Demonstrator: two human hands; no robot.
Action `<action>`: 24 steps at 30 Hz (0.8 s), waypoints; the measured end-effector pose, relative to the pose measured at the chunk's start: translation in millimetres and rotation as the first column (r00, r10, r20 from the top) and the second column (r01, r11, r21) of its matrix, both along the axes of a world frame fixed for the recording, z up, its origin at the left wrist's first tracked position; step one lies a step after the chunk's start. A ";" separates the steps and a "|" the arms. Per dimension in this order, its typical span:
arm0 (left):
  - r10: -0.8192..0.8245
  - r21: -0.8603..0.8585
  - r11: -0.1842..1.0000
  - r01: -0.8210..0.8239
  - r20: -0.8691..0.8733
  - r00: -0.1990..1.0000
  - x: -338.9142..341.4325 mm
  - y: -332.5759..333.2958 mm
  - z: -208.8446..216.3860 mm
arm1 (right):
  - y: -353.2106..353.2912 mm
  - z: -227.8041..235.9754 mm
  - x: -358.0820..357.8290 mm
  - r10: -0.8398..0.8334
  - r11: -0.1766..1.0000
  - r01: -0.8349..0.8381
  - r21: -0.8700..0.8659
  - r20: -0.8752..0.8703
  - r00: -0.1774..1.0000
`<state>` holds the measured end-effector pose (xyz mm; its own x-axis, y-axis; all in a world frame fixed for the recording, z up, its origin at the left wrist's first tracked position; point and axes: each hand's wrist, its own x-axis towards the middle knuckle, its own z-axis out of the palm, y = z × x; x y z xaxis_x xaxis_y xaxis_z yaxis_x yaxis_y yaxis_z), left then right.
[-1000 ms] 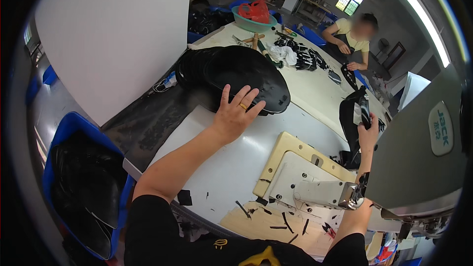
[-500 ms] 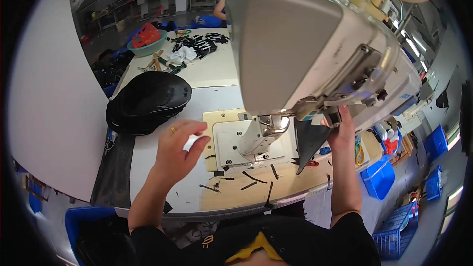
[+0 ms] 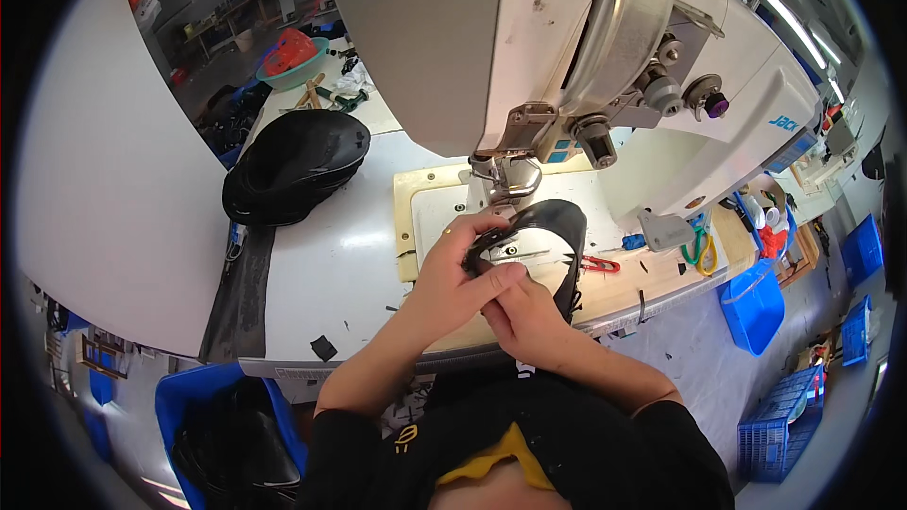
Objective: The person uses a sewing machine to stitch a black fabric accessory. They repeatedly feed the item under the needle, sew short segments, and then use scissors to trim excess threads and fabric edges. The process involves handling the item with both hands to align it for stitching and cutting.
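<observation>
My left hand [image 3: 458, 274] and my right hand [image 3: 534, 321] meet just in front of the sewing machine [image 3: 605, 57]. Between them is a glossy black curved piece [image 3: 557, 217], bent into an open loop that looks like leather. My left hand's fingers close on its left end. My right hand's fingers pinch low on the loop, partly hidden under the left thumb. The loop's upper edge lies close to the machine's needle area [image 3: 510, 179]; whether they touch, I cannot tell.
A stack of black curved pieces [image 3: 298, 165] sits on the left of the white table [image 3: 321, 274]. Red snips [image 3: 600, 265] and scissors with green and yellow handles [image 3: 707, 253] lie on the right. Blue bins [image 3: 170, 406] stand beside the table. A teal basin [image 3: 307, 71] is at the back.
My right hand has come down from the machine's head to the front, and my left hand has moved right to join it. Both now grip the black piece. The view has shifted.
</observation>
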<state>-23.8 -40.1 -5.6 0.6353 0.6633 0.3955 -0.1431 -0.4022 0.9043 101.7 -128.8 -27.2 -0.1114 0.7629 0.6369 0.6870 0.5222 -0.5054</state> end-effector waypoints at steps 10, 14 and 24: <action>0.021 -0.020 0.999 -0.026 -0.193 0.981 -8.2 4.2 10.4 | -11.4 76.9 39.3 -0.256 0.960 0.202 0.194 0.320 0.912; 0.073 0.430 0.902 -0.015 -0.120 0.990 -7.2 7.0 22.9 | 2.2 69.1 78.1 -0.108 0.993 0.082 0.084 0.382 0.918; 0.308 0.862 0.450 -0.234 0.097 0.947 6.5 31.6 23.2 | 32.7 61.5 94.6 -0.228 0.939 0.095 0.331 0.391 0.892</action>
